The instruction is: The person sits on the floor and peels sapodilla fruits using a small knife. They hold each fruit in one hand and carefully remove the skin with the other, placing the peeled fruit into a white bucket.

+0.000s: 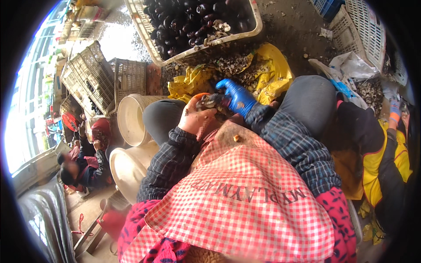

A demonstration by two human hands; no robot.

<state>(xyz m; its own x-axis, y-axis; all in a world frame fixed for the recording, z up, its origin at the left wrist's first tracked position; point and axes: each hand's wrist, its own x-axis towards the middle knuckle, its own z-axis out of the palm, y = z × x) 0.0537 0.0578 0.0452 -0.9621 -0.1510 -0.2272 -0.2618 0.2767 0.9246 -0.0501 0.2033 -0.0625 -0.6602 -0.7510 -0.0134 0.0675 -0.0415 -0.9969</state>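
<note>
My left hand [196, 115], bare apart from some orange at a fingertip, grips a dark, dirty piece that looks like a shell or a husk [208, 102]. Close against it on the right is my right hand [237, 98] in a blue rubber glove, its index finger bent outward. The gloved fingers are closed around something dark at the piece, too hidden to name. Both hands are above my lap, over a red-and-white checked apron [250, 197]. Beyond them stands a white plastic crate [210, 44] of dark, glossy rounded things, perhaps shellfish or water chestnuts.
Yellow plastic sacking [274, 74] and a heap of scraps [230, 65] lie before my knees. Two white buckets [126, 164] are at my left, with slatted crates [87, 77] behind. A person [82, 167] sits far left; a co-worker's gloved hand [394, 108] is at the right.
</note>
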